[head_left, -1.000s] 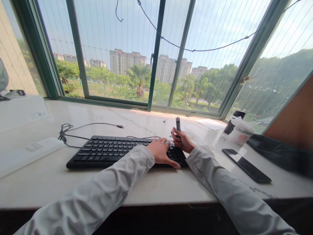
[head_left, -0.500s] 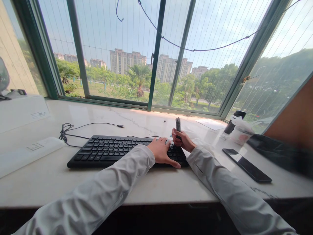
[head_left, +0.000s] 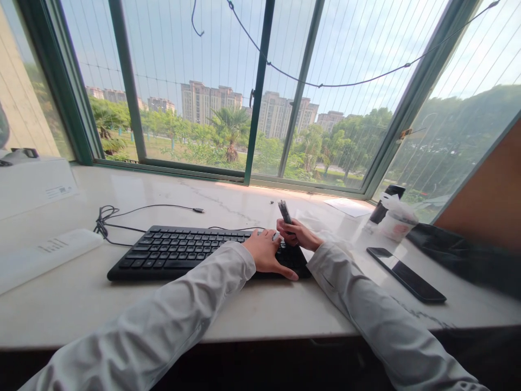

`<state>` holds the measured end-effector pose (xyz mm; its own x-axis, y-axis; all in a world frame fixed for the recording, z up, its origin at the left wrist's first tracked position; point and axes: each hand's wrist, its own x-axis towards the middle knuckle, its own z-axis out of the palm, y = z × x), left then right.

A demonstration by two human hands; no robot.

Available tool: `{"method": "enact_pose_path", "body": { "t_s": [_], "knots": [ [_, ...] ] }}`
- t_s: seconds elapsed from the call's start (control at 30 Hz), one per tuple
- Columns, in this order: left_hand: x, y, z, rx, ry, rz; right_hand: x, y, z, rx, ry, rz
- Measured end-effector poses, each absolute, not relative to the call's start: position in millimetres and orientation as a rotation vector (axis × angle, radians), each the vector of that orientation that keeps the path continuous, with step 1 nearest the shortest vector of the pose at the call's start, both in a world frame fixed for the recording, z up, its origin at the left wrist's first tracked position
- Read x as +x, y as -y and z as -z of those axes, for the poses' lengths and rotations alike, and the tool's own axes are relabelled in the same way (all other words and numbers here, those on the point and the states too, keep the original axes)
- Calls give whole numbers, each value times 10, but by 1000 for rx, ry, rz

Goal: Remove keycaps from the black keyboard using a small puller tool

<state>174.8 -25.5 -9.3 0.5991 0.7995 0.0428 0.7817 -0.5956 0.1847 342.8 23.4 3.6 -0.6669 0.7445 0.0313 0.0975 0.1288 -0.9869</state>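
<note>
A black keyboard lies on the white marbled surface in front of me. My left hand rests on its right part, palm down, fingers spread over the keys and the thumb reaching toward the front edge. Just right of it, my right hand is closed around a dark, slim tool, whose upper end sticks up and leans left. I cannot make out its exact kind. The tool's lower end and the keys beneath are hidden by the hands.
A cable lies coiled at the keyboard's left, near a long white box. To the right are a black phone, a plastic-wrapped cup and a dark bag. Behind stands a window.
The tool in my right hand has tipped to the left, and that hand has turned slightly with it. My left hand stays on the keyboard. The view has shifted a little.
</note>
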Motion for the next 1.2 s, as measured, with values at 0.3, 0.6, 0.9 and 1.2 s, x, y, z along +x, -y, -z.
{"method": "enact_pose_path", "body": {
  "t_s": [0.3, 0.6, 0.9, 1.2],
  "knots": [
    [1738, 276, 71, 2669, -1320, -196, 3444, -285, -20, -772, 1954, -1581],
    [1748, 273, 92, 2691, -1320, -259, 3483, -262, -23, -804, 1993, -1760],
    [1742, 275, 76, 2656, -1314, -206, 3508, -273, -18, -733, 1896, -1861],
    [1754, 280, 71, 2668, -1356, -161, 3476, -219, -70, -892, 1696, -1797]
  ]
}}
